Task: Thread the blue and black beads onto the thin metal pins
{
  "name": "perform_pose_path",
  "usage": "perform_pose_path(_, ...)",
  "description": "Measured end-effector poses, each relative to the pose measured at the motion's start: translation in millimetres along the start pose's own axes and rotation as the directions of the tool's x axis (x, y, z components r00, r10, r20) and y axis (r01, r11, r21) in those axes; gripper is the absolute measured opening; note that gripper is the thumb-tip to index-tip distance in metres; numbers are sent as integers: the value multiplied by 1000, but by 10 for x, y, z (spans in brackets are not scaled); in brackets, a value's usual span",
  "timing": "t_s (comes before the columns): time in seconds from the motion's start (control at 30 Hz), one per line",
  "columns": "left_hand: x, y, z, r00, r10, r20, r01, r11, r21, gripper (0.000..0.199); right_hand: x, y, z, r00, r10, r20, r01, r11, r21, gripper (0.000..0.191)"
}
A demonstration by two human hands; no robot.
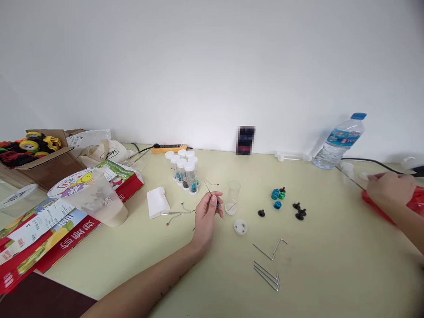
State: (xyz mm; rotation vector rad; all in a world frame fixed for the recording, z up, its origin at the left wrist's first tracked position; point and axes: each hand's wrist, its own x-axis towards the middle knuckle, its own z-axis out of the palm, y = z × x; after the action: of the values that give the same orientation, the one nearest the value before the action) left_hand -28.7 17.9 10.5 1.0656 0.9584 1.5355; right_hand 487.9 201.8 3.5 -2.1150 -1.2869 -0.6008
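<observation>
Near the middle of the table, my left hand [207, 214] pinches a thin metal wire [207, 186] that points up and left; a small blue piece shows between its fingers. Just right of it stands an open clear tube [233, 196], with a white lid [240, 227] holding small dark discs in front. My right hand [391, 189] is at the far right over a red plastic bag [380, 208], its fingers bent and closed around something I cannot make out. Blue and green knobs [277, 205], black knobs [300, 214] and bent metal rods [266, 274] lie between the hands.
Capped tubes [189, 174] stand behind my left hand. A milky drink cup [106, 201], red packaging [76, 234] and a toy-filled box [54, 165] are at the left. A water bottle [341, 141] leans on the wall, and a phone [245, 140] stands at the back.
</observation>
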Motion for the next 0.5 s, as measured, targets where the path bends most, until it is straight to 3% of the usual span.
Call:
perform_pose_path(0.03, -9, 1, 3, 1000, 2, 0, -2, 1000, 2, 27, -64, -156, -87, 998, 51, -36, -50, 998, 30, 56)
perform_pose_path(0.13, -37, 4, 16, 1000, -1, 9, 1, 1000, 10, 26, -413, -811, -443, 977, -212, -8, 208, 945, 254, 53)
perform_pose_path(0.2, -51, 5, 27, 1000, -7, 30, 7, 1000, 18, 25, -782, -1307, -709, 878, -477, 48, 406, 792, 456, 40)
perform_pose_path(0.27, -57, 6, 37, 999, -7, 50, 5, 999, 33, 24, -1206, -1751, -940, 712, -694, 105, 498, 606, 620, 28)
perform_pose_path(0.33, -58, 11, 45, 998, 8, 61, -11, 999, 43, 22, -1598, -2084, -1105, 561, -821, 101, 551, 462, 695, 19)
perform_pose_path(0.37, -58, 15, 48, 998, 20, 65, -22, 999, 44, 21, -1756, -2201, -1160, 508, -855, 101, 561, 417, 715, 18)
perform_pose_path(0.43, -59, 25, 54, 996, 36, 77, -39, 999, 39, 19, -1973, -2336, -1220, 430, -896, 108, 567, 361, 740, 19)
perform_pose_path(0.5, -66, 35, 60, 996, 34, 80, -37, 999, 36, 18, -2071, -2360, -1238, 424, -895, 136, 521, 364, 772, 18)
